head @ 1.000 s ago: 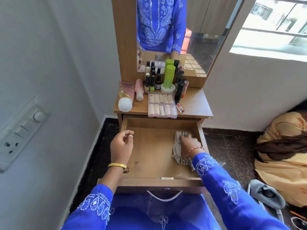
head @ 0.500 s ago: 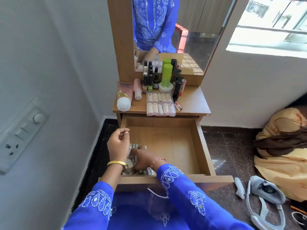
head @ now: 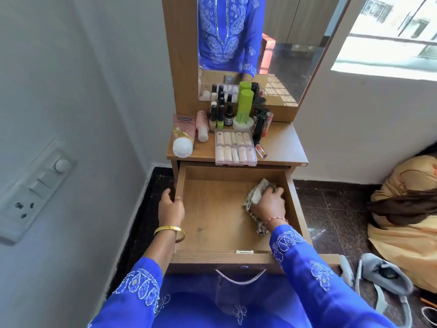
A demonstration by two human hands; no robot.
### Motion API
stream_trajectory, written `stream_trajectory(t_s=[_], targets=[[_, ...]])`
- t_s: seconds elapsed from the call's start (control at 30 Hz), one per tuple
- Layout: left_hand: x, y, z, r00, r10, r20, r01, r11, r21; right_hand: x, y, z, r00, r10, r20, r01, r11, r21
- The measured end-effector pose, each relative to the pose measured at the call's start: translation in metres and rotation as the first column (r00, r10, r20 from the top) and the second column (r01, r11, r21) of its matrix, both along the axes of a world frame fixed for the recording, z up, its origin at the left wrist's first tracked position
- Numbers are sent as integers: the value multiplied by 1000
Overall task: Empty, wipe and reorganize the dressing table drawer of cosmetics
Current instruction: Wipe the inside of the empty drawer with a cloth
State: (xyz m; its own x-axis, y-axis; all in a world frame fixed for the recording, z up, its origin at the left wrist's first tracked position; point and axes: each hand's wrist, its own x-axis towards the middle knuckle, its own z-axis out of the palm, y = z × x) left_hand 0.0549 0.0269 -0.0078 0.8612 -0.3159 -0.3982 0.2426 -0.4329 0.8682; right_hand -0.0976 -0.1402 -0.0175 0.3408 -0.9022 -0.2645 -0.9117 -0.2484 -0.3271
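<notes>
The wooden drawer (head: 214, 216) is pulled out and holds only a crumpled striped cloth (head: 256, 196) at its right side. My right hand (head: 269, 204) presses down on that cloth with curled fingers gripping it. My left hand (head: 170, 205) grips the drawer's left wall, thumb outside and fingers over the rim. On the dressing table top (head: 281, 147) stand the cosmetics: a green bottle (head: 244, 104), a pink tube (head: 183, 136), small dark bottles (head: 221, 116) and a clear case of white tubes (head: 235, 147).
A mirror (head: 257, 43) rises behind the table top. A wall with a switch plate (head: 35, 185) is close on the left. On the dark floor at right lie a yellow cloth bundle (head: 406, 221) and a grey device (head: 383, 278).
My right hand swept the cloth from the drawer's front left corner back to its right side. My left hand moved from above the drawer onto its left wall.
</notes>
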Motion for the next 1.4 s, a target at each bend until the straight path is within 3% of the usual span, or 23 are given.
stream_trajectory(t_s=[0.1, 0.2, 0.23, 0.3, 0.37, 0.43, 0.53, 0.63, 0.7, 0.77, 0.83, 0.9, 0.93, 1.0, 1.03, 1.1, 1.23, 1.3, 1.4], targets=[[1, 1, 0, 998, -52, -38, 55, 996, 72, 25, -1, 1, 998, 23, -51, -20, 998, 54], [0, 0, -2, 995, -87, -45, 89, 996, 32, 56, 13, 11, 910, 301, -284, -314, 950, 3], [0, 1, -2, 995, -82, -48, 82, 997, -2, 68, 22, 14, 874, 406, -268, -413, 910, 31], [2, 3, -5, 996, -64, -54, 61, 996, -59, 93, 49, 15, 841, 538, -62, -524, 837, 157], [4, 4, -7, 996, -61, -67, 54, 993, -103, 114, 74, 7, 830, 532, 169, -558, 796, 234], [4, 3, -6, 994, -63, -93, 51, 991, -124, 125, 87, 5, 833, 497, 242, -546, 810, 214], [4, 4, -5, 991, -67, -116, 50, 989, -137, 119, 78, 7, 767, 632, 114, -642, 749, 163], [5, 6, -6, 987, -71, -141, 49, 988, -150, 93, 78, 11, 600, 797, -66, -773, 599, 208], [6, 6, -8, 984, -68, -165, 41, 986, -163, 77, 98, 9, 526, 849, -47, -823, 523, 222], [6, 6, -7, 982, -69, -176, 36, 983, -180, 72, 110, 7, 569, 822, 13, -813, 560, 158], [6, 5, -7, 983, -68, -173, 36, 983, -182, 76, 107, 7, 680, 719, 146, -732, 654, 189], [6, 5, -6, 982, -65, -178, 32, 983, -180, 78, 97, 8, 807, 424, 412, -573, 729, 374], [6, 5, -6, 981, -63, -183, 28, 982, -185, 79, 93, 10, 820, 204, 535, -487, 741, 463], [7, 4, -8, 976, -50, -213, 5, 978, -207, 82, 87, 14, 678, -247, 692, -361, 708, 607], [7, 4, -7, 972, -40, -230, -13, 975, -224, 88, 84, 17, 585, -363, 725, -347, 696, 629], [5, 4, -4, 973, -30, -230, -27, 971, -240, 109, 79, 24, 567, -308, 764, -352, 748, 563], [4, 3, 1, 979, -28, -202, -27, 965, -263, 146, 74, 25, 724, -106, 682, -248, 882, 401], [5, 4, -1, 980, -27, -198, -25, 967, -254, 145, 78, 12, 789, -72, 610, -233, 884, 406], [3, 4, 0, 985, -26, -169, -13, 974, -226, 128, 85, -5, 837, 72, 543, -338, 848, 409]])
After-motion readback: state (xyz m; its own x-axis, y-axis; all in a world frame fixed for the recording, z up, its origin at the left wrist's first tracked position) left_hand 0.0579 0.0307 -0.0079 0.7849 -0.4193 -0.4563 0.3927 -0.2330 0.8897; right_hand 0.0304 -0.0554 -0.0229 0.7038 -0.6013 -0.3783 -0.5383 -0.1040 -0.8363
